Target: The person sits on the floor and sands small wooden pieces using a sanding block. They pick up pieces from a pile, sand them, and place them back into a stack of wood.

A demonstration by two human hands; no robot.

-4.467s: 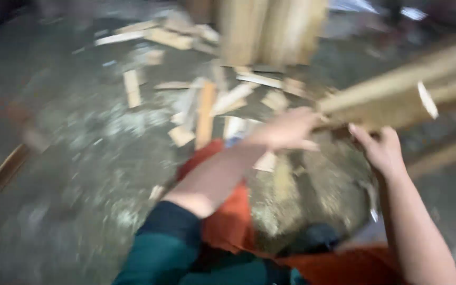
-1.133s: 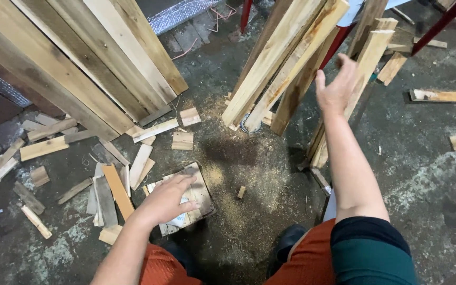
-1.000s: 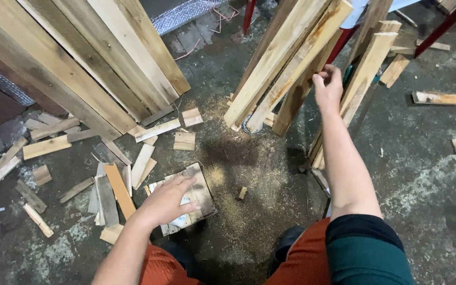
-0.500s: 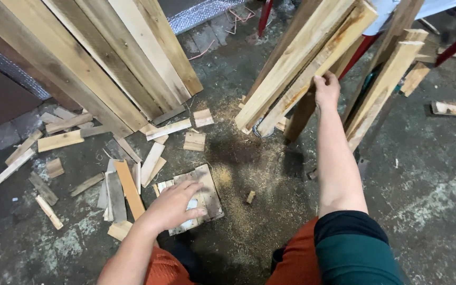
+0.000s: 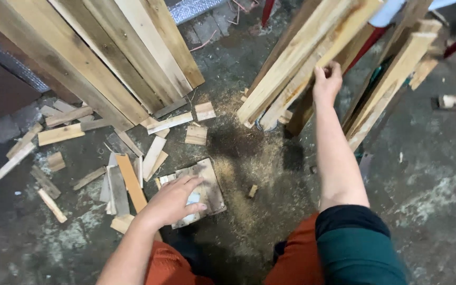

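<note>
Wooden plank (image 5: pixel 302 68), stiff and seemingly heavy, is being pinched mid-length by the right hand (image 5: pixel 327 82) while the spread left hand (image 5: pixel 172 200) is pressing a board (image 5: pixel 207 184).

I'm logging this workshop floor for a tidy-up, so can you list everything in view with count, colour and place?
Leaning planks: a stack, pale to brown wood, upper left.
Slanted planks: several, pale wood, upper middle, in the right hand's grip.
More planks: a few, pale wood, upper right.
Offcuts: many, pale and grey wood, scattered on the floor at left.
Orange strip: one, among the offcuts.
Flat board: one, worn brown-grey, floor centre, under the left hand.
Sawdust: a patch, tan, floor centre.
Floor: grey concrete.
Left hand: flat on the board.
Right hand: closed on a plank edge.
</note>
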